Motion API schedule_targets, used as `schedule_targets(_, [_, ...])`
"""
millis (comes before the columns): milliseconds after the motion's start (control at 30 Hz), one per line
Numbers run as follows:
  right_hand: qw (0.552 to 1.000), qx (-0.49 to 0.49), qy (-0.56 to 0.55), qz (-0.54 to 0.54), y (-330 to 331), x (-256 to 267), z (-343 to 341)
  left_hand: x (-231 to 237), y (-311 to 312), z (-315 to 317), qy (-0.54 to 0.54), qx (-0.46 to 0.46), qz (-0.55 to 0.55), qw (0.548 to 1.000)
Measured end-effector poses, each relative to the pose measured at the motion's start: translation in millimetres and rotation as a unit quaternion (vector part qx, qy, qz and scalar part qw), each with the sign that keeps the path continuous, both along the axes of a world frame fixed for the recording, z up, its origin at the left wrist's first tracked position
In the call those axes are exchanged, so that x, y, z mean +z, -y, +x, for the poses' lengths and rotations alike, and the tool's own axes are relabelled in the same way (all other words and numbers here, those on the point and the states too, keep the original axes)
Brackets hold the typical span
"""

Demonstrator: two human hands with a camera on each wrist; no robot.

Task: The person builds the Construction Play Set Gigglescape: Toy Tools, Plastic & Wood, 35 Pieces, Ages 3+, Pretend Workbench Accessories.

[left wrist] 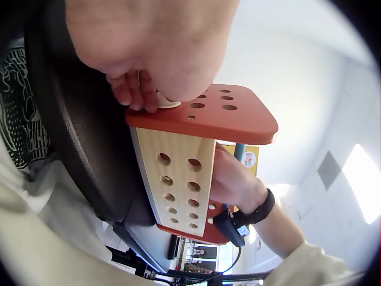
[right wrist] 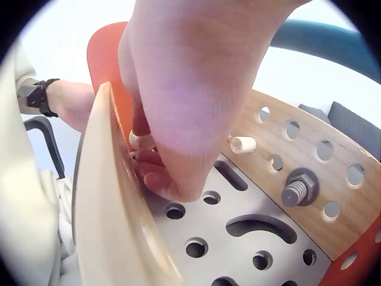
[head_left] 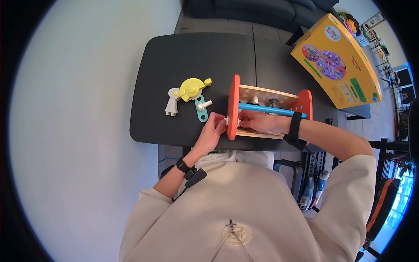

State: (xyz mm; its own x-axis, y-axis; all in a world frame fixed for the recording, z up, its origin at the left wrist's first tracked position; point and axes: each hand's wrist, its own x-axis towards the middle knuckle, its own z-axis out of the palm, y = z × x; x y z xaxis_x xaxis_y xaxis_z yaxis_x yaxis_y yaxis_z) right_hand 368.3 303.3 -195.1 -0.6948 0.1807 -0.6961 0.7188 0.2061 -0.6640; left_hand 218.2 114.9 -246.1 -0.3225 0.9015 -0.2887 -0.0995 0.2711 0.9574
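Observation:
A toy toolbox with red end panels [head_left: 233,105], pale wooden sides [left wrist: 175,179] and a blue handle bar [head_left: 270,110] stands on the dark table. My left hand [head_left: 213,130] pinches a white bolt head [left wrist: 169,103] against the outer face of the near red panel. Inside the box, my right hand [head_left: 265,122] reaches to that panel's inner face, its fingers curled round a cream-coloured round piece [right wrist: 141,141]. My palm and fingers hide part of it. A cream bolt [right wrist: 243,145] and a grey bolt with a nut [right wrist: 300,187] pass through the far wooden side.
Left of the box lie a yellow saw-like toy part [head_left: 190,89], a white piece [head_left: 172,105] and a teal strip [head_left: 201,114] with a white bolt [head_left: 205,105]. A big yellow carton [head_left: 340,65] stands at the back right. The white wall [head_left: 96,109] rises on the left.

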Motion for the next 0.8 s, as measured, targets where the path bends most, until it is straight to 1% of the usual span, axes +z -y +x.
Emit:
schedule_targets(33, [0.999,-0.015,0.043,-0.028,0,5,-3,-1,0,0,0.0,0.001,-0.001,1.0])
schedule_targets(167, [0.997,-0.028,0.065,-0.029,-1,8,-6,-2,0,1,0.007,0.001,0.001,1.0])
schedule_targets(233, [1.0,0.003,0.017,0.013,-2,0,-3,-1,0,1,0.004,-0.001,0.0,1.0])
schedule_targets(267, [1.0,0.003,0.016,0.013,-3,-1,-2,-1,0,0,0.003,-0.001,0.0,1.0])
schedule_targets(333, [0.999,0.031,-0.043,0.006,-4,-3,1,-1,0,0,0.005,0.0,-0.005,1.0])
schedule_targets(467, [0.998,0.024,-0.054,0.039,-1,-14,2,-1,0,-1,-0.012,-0.006,-0.02,1.0])
schedule_targets(533, [0.999,-0.027,0.003,-0.02,-3,-13,2,-4,0,-1,-0.017,-0.008,-0.017,1.0])
schedule_targets(567, [0.999,-0.027,0.003,-0.021,-2,-12,2,-4,0,-1,-0.017,-0.008,-0.017,1.0])
schedule_targets(633, [1.0,-0.012,-0.011,0.014,-1,-12,4,-5,0,-1,-0.033,-0.01,-0.022,0.999])
schedule_targets(667, [1.0,-0.012,-0.011,0.014,0,-13,6,-7,0,0,-0.033,-0.011,-0.022,0.999])
schedule_targets(733, [0.993,0.038,-0.084,0.077,1,-16,9,-8,0,2,-0.032,0.006,-0.012,0.999])
schedule_targets(800, [0.995,0.037,-0.073,0.062,-2,-19,7,-3,0,2,-0.031,0.004,-0.015,0.999])
